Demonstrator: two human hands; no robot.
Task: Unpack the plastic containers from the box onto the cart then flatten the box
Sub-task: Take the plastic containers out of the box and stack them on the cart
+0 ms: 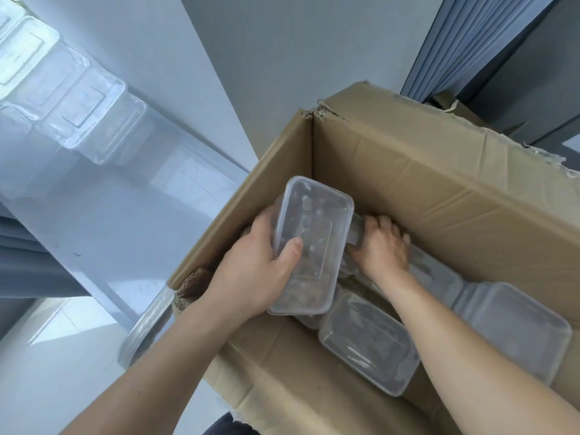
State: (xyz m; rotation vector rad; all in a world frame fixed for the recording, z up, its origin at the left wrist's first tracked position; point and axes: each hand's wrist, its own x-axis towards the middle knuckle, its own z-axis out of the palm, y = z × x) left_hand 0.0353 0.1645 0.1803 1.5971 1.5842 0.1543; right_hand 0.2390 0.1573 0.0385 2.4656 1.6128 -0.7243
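My left hand (pixel 260 265) clamps container (pixel 314 233), thumb on top, ready for lift out of box (pixel 439 183). At its 3 o'clock, right hand (pixel 384 246) grips next container (pixel 356 235), likely steadying. On cart (pixel 110 215), 10 o'clock, unloaded stack (pixel 78 105) sits.

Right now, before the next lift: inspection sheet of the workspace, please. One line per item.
surface: cart top, pale and glossy, left of the box; clear containers stacked on it.
job's things: cardboard box open, rim torn; held container raised near its left wall; more containers lie inside.
clutter: clear round item by the box's near-left corner, kind unclear.
grips: left hand grips the held container, thumb on top; right hand curls round a second container lower in the box.
cables: nothing seen.
surroundings: grey wall, blue-grey curtain, more cardboard behind the box.
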